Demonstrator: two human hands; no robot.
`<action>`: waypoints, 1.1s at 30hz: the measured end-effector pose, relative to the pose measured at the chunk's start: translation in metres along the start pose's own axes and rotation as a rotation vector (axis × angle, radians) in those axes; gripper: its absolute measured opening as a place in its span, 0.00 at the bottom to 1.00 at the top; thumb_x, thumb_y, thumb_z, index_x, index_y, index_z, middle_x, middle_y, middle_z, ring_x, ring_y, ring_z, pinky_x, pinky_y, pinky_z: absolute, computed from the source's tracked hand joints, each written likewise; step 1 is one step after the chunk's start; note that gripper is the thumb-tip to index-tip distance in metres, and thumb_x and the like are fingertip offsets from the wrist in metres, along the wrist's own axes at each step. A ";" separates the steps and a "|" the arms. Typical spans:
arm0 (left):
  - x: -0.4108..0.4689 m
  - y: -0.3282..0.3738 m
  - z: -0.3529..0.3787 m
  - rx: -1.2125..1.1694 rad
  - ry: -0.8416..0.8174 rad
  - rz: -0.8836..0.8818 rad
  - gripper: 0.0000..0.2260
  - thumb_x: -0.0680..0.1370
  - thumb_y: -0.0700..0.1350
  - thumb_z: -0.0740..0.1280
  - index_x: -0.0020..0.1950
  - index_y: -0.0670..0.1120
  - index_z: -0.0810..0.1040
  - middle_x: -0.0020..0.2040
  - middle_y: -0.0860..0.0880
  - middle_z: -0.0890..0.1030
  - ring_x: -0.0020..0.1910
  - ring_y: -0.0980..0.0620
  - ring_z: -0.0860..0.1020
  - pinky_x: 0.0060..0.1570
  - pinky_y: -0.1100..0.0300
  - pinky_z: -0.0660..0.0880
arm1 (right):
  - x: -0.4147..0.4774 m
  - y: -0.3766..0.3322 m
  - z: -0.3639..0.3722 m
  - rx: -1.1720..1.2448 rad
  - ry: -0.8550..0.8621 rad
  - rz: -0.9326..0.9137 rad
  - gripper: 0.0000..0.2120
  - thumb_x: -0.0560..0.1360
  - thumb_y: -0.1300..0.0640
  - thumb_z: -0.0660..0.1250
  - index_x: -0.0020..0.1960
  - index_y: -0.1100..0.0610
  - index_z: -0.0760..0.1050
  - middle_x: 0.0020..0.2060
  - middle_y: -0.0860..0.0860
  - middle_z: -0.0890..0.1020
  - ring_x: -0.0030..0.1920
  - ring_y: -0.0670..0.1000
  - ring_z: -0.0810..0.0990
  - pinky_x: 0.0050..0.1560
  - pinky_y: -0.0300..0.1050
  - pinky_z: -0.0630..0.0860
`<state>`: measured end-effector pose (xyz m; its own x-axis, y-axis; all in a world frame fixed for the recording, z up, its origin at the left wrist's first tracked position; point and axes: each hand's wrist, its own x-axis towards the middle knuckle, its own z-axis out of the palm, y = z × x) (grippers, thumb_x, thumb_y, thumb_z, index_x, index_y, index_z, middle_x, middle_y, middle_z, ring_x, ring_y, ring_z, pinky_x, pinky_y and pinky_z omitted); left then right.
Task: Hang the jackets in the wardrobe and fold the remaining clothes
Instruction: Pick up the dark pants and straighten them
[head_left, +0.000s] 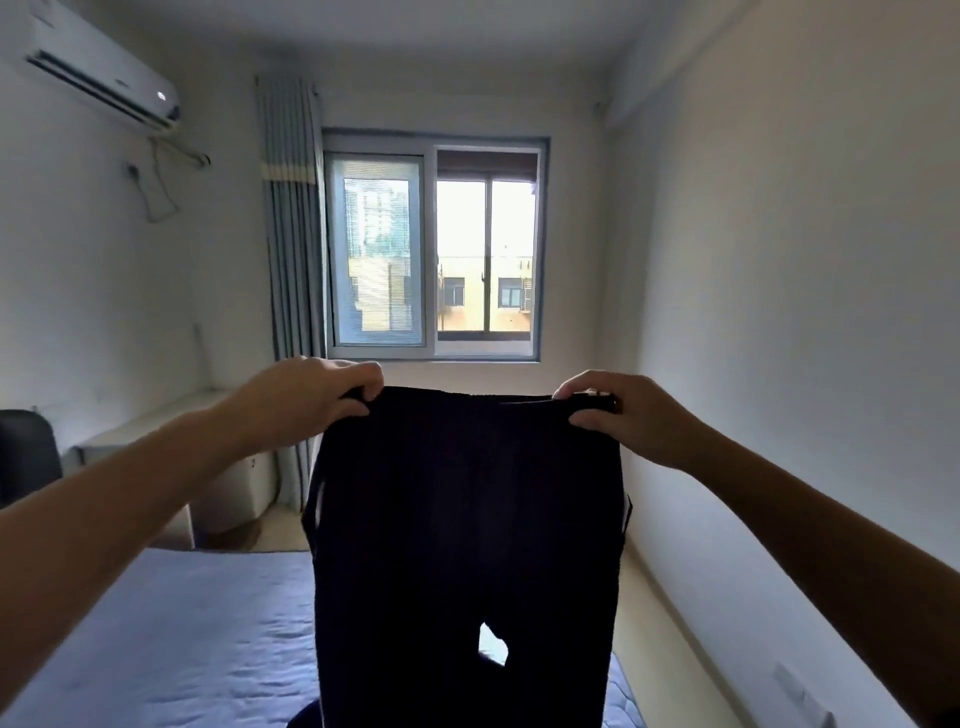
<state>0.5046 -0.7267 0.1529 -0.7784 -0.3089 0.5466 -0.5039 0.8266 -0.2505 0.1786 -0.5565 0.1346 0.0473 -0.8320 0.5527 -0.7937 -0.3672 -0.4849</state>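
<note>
Above the near end of the bed, centre of the scene: one pair of dark trousers, held up by the waistband, legs hanging straight down. Left hand grips the waistband's left corner, fingers curled over it; right hand pinches the right corner. Far wall: window, curtain drawn to its left. Upper left: air conditioner.
</note>
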 end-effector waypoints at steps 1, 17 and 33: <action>-0.002 0.000 -0.001 0.042 -0.027 0.052 0.10 0.77 0.50 0.66 0.48 0.60 0.65 0.40 0.58 0.77 0.34 0.56 0.74 0.35 0.64 0.66 | 0.001 -0.001 -0.004 -0.041 -0.065 -0.012 0.13 0.76 0.64 0.68 0.50 0.45 0.78 0.45 0.39 0.81 0.46 0.38 0.79 0.44 0.27 0.73; -0.012 0.021 0.034 -0.158 -0.335 0.159 0.04 0.75 0.47 0.70 0.46 0.48 0.78 0.40 0.59 0.72 0.39 0.65 0.72 0.40 0.74 0.66 | 0.005 0.009 -0.033 -0.434 -0.234 0.011 0.04 0.76 0.63 0.67 0.44 0.56 0.76 0.33 0.42 0.76 0.36 0.36 0.74 0.40 0.28 0.68; -0.002 0.008 0.022 -0.208 -0.129 0.058 0.03 0.76 0.46 0.68 0.44 0.55 0.80 0.36 0.62 0.72 0.31 0.63 0.74 0.35 0.72 0.68 | 0.006 0.008 -0.056 -0.532 -0.239 0.058 0.05 0.77 0.64 0.64 0.48 0.57 0.78 0.37 0.43 0.77 0.39 0.37 0.74 0.41 0.29 0.67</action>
<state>0.4937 -0.7298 0.1329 -0.8521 -0.3043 0.4258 -0.3790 0.9199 -0.1011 0.1381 -0.5410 0.1717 0.0812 -0.9380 0.3371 -0.9915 -0.1105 -0.0685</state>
